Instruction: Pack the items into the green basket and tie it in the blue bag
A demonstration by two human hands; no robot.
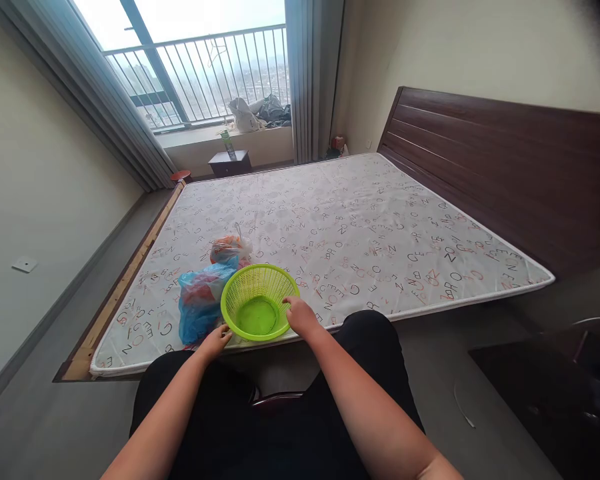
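Observation:
A bright green plastic basket [258,316] with slatted sides sits at the mattress's near edge, its open top tipped toward me. My right hand [301,317] grips its right rim, with fingers curled over the edge. At the lower left rim, my left hand [215,344] has its fingertips against the basket, partly hidden by it. Just left of the basket lies a blue plastic bag [200,300] with reddish contents showing through. Behind that rests a clear plastic bag [227,249] holding something orange.
The bare mattress [320,213], printed with letters, stretches ahead to a dark wooden headboard [495,140] on the right. Beyond it, a small nightstand [230,163] carries a green bottle [228,145]. Bags [260,113] lie on the windowsill. A white cable [463,407] is on the floor.

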